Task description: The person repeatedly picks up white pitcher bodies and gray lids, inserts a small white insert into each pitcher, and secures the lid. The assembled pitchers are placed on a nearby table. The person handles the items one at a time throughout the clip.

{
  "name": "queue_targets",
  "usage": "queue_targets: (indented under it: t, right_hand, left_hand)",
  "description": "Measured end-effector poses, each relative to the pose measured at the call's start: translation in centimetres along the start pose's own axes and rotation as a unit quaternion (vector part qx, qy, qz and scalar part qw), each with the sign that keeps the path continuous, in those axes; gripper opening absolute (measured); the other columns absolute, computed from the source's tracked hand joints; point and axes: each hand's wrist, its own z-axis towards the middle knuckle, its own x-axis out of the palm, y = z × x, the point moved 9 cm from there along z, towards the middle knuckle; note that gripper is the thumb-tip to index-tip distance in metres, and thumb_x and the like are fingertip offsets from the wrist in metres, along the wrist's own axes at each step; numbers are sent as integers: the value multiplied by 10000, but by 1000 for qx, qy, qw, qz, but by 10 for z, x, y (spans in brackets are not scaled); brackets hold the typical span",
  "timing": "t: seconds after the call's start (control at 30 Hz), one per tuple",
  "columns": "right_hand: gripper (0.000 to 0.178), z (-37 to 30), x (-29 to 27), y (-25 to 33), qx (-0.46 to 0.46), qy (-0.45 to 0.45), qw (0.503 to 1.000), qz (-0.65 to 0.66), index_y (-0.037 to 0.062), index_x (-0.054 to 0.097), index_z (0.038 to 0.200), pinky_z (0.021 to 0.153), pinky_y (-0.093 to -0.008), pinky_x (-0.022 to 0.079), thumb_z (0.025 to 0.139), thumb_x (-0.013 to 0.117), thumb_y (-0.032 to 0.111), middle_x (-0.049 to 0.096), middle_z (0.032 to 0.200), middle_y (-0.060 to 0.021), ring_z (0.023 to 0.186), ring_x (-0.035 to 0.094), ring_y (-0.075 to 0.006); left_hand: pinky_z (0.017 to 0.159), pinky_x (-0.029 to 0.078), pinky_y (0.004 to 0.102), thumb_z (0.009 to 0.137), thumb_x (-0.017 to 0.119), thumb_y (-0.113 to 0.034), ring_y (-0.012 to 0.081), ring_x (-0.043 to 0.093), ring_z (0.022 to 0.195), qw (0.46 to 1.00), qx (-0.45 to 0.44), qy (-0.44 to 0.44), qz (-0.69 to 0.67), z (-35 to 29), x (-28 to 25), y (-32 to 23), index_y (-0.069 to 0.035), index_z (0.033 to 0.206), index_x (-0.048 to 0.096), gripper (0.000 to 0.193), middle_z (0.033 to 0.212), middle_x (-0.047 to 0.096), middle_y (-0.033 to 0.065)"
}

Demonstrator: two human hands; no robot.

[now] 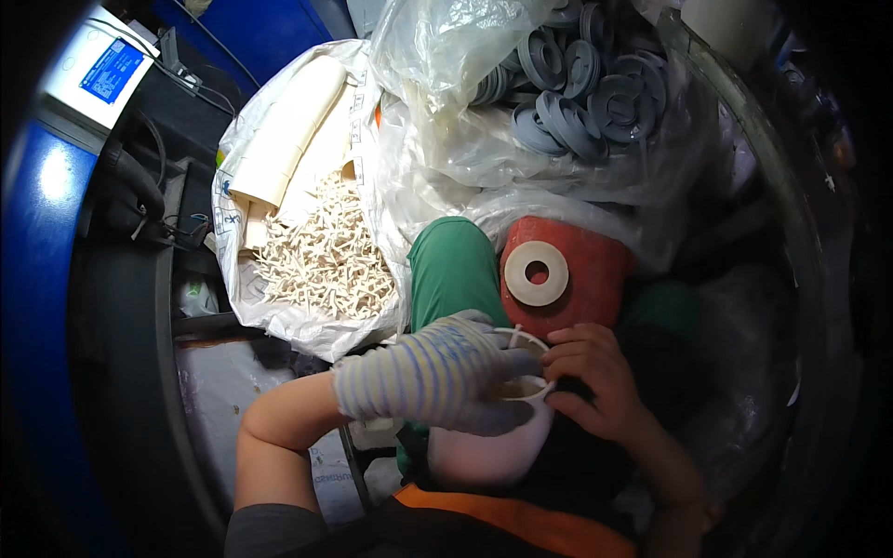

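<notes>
My left hand (428,372), in a pale knitted glove with blue and yellow stripes, is closed on a thin-rimmed white ring-shaped part (532,342) above my lap. A small stub sticks up from its top edge. My bare right hand (597,377) grips the right side of the same part, thumb below and fingers above. The glove covers much of the part. Just beneath is a rounded pinkish-white piece (488,454), partly behind my left hand; I cannot tell whether it joins the part. A flat cream ring (514,277) rests on the red cover (595,256) over my right knee.
Left of my green-trousered knee (454,260) stands a white sack (237,288) with many small cream scraps (335,251) and a cream roll (293,130). Ahead, clear plastic bagging (437,56) holds several grey ringed discs (567,84). A blue machine (42,279) borders the left.
</notes>
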Motion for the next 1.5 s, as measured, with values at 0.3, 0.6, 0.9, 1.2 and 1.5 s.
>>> queue_targets:
  t: [0.3,0.6,0.9,1.2,1.5]
  right_hand:
    - [260,-8,11,18,-47,-28,998,23,86,609,824,783,-398,495,697,760,256,602,874,-85,875,616,-270]
    - [252,-50,-10,-11,22,-121,988,90,55,589,797,785,-423,498,785,703,280,614,849,-89,887,622,-312]
    - [333,-64,-41,-24,109,-207,970,-70,89,598,1117,921,-390,448,820,682,215,560,1169,-108,1108,542,-297]
    - [308,-482,-13,-342,661,-95,740,-83,33,657,1058,804,-379,489,882,541,258,659,1004,-169,915,634,-282]
    - [394,-495,84,-420,737,-99,666,-50,54,594,1179,859,-378,468,909,519,332,599,1134,-168,1026,583,-293]
  left_hand:
    - [568,425,375,654,766,-363,244,550,567,951,155,-237,123,-24,-2,-18,-106,694,593,312,676,535,55]
    - [839,433,362,887,576,-384,274,548,991,743,-374,-430,351,-172,-153,138,-6,1128,570,448,1096,568,173]
    - [898,440,296,799,658,-126,158,584,954,966,-156,60,-198,47,24,68,-35,1177,612,391,1021,658,68]
    - [945,422,280,798,564,-65,145,558,1032,943,-195,107,-246,92,38,77,19,1242,546,452,1107,630,89]
    - [979,411,286,807,571,-41,165,544,1093,925,-239,54,-291,90,49,88,12,1263,524,461,1170,607,104]
